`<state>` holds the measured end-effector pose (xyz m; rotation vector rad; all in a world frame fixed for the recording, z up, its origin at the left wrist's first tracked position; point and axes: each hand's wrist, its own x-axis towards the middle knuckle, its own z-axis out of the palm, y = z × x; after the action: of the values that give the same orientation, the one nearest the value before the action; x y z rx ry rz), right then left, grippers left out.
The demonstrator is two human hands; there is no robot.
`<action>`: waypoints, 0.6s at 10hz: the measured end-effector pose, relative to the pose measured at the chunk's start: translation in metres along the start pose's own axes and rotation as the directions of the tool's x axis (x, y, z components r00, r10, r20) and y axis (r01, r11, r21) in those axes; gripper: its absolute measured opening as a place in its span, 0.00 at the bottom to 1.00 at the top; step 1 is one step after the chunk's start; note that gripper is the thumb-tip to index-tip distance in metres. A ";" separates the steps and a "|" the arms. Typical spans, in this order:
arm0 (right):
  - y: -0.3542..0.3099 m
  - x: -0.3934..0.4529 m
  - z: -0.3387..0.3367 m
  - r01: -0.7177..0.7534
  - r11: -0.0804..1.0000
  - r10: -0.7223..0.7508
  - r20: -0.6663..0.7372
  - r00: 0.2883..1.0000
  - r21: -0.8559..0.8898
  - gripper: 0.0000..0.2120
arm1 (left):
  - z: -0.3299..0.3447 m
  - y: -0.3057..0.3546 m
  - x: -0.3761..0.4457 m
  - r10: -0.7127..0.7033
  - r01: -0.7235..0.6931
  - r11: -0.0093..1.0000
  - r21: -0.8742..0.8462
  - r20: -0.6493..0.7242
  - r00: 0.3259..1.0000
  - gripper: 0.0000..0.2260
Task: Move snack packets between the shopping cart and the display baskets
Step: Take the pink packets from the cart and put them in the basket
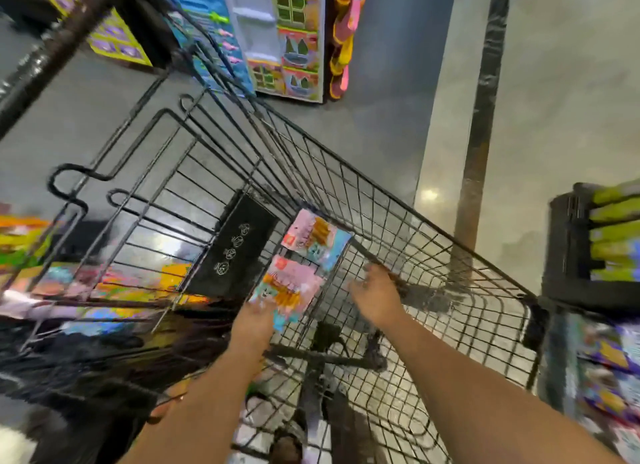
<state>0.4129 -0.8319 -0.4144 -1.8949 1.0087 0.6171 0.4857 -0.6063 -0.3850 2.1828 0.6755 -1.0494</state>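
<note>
Head view: left hand holds a pink-orange-blue snack packet strip over the cart; right hand hangs relaxed.

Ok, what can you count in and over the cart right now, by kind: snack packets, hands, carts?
Pink and blue snack packets: 2, one lying in the cart, one held in the left hand
Hands: 2, left hand, right hand
Shopping cart: 1
Total: 5
</note>
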 end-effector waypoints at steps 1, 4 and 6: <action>-0.004 0.044 0.022 -0.031 0.995 0.031 0.005 1.000 0.095 0.33 | 0.029 -0.016 0.051 -0.277 0.294 0.921 -0.257 0.099 0.956 0.15; -0.021 0.137 0.061 -0.221 0.783 0.246 0.036 0.968 0.581 0.11 | 0.081 -0.037 0.120 -0.435 0.537 0.623 -0.568 0.320 0.842 0.21; -0.024 0.154 0.072 -0.280 0.590 0.320 0.099 0.942 0.757 0.05 | 0.087 -0.037 0.124 -0.460 0.543 0.560 -0.626 0.310 0.832 0.17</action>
<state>0.5162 -0.8243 -0.5519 -0.9798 1.3685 0.2405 0.4866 -0.6209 -0.5406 1.2630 1.4418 -0.9470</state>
